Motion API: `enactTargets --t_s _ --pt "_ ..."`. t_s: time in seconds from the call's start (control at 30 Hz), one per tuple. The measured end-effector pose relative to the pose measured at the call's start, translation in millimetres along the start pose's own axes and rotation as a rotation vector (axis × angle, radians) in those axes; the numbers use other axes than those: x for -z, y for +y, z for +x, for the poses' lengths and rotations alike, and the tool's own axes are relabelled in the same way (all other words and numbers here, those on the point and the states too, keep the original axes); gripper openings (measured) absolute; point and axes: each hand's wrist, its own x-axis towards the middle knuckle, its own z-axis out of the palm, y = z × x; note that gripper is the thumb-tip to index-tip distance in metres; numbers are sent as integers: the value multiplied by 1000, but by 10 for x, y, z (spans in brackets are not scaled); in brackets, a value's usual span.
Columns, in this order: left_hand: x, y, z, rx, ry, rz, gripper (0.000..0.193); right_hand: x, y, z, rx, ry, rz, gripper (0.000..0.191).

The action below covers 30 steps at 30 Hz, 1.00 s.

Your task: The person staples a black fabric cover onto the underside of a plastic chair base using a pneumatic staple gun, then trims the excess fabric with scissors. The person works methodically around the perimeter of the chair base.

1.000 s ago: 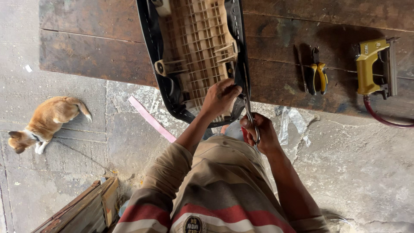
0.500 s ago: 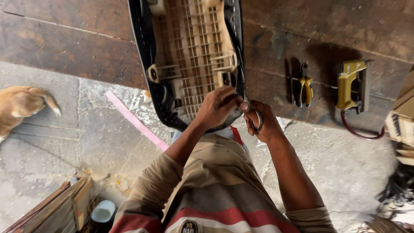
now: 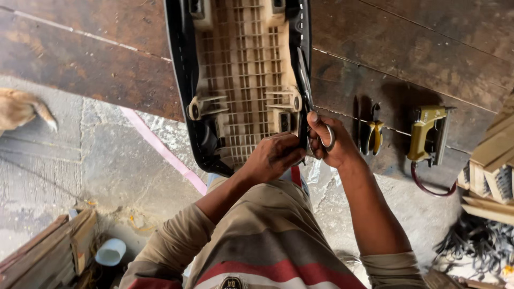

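An upturned seat (image 3: 241, 80) with a beige ribbed plastic base and a black cover edge lies on a dark wooden bench (image 3: 107, 69). My left hand (image 3: 273, 156) grips the black cover at the seat's near end. My right hand (image 3: 327, 140) holds a pair of scissors (image 3: 308, 93), fingers through the handles, blades pointing away along the seat's right edge over the black cover.
Yellow-handled pliers (image 3: 375, 134) and a yellow-green staple gun (image 3: 428, 134) with a red hose lie on the bench to the right. An orange cat (image 3: 21, 109) sits at the far left. A pink strip (image 3: 160, 150), wooden pieces (image 3: 48, 257) and a white cup (image 3: 111, 251) are on the concrete floor.
The view has closed in on the seat. My right hand has raised the scissors from below the seat's end up along its right edge. The cat has slid to the frame's left edge.
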Motion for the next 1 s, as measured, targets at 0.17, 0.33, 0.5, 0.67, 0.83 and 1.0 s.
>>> enactTargets --t_s 0.17,0.33,0.5,0.67,0.83,1.0 --pt "-95 63 -33 41 25 42 23 -44 -141 174 -21 27 -62 54" --pt "-147 78 -55 1 52 34 23 -84 -309 363 0 52 -67 56" --pt "-146 68 -119 31 69 -6 24 -93 -484 484 32 20 -91 59" --pt "-187 28 -138 25 85 -33 24 -56 -573 574 35 31 -128 61" --pt "-245 45 -170 67 46 -114 25 -14 -656 745 53 46 -182 61" --pt "-219 197 -219 42 71 -139 27 -35 -879 962 97 46 -217 61"
